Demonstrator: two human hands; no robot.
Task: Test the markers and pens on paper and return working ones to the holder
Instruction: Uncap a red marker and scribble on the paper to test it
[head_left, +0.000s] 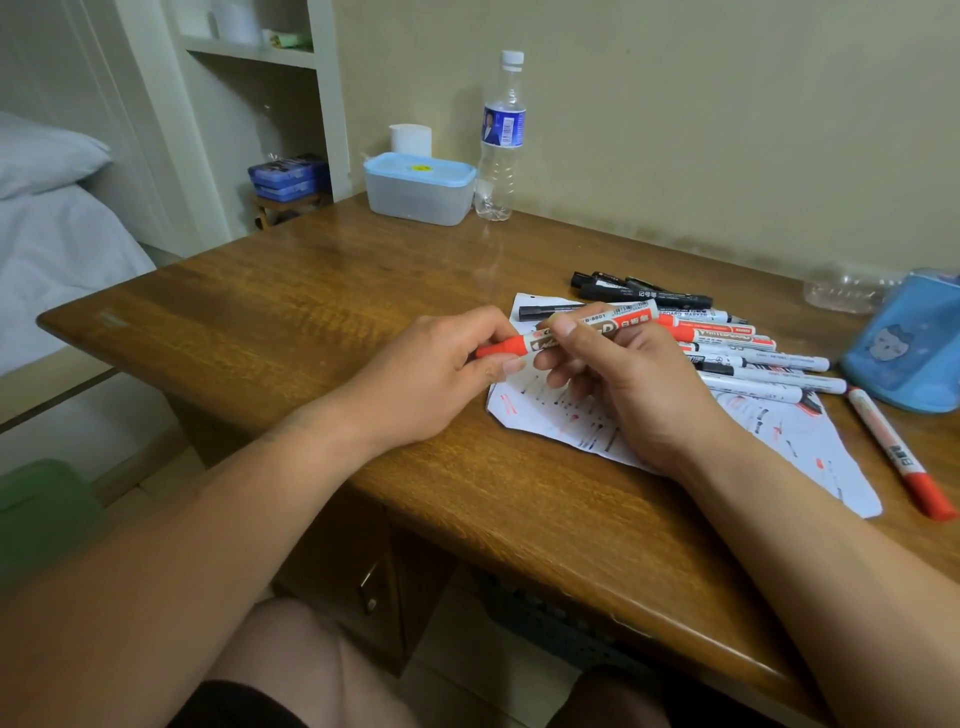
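Red marker (597, 330) hangs over the scribbled paper (810, 441), fingers of the left hand (431, 374) pinching its cap (501, 347), right hand (634, 384) fingers curled round the barrel. A hard tug could jerk free and send the loose markers (753, 358) rolling.

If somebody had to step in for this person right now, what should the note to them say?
Left hand: pinches the red cap end of a red marker.
Right hand: grips its barrel, above the paper.
Cap looks still on.
Other markers lie in a row on the paper's far side; a stray marker lies on the desk near the blue holder.
Done: paper bears red and black test strokes.
Left: test the held marker, put working ones in the holder; none shows in it.
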